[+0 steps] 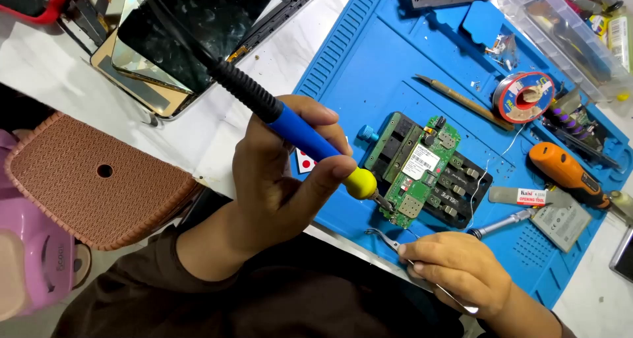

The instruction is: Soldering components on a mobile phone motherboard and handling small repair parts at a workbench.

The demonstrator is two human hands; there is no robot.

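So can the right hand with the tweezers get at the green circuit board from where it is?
Probably yes. The right hand sits just below the green circuit board, tweezers aimed at its lower corner, with bare mat between. The soldering iron in the left hand crowds that corner.

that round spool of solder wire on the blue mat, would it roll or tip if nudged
The solder spool lies flat on its flange on the blue mat, so it would probably slide, not roll. It likely feels heavy for its size. Its loose thin wire end looks floppy and may snag.
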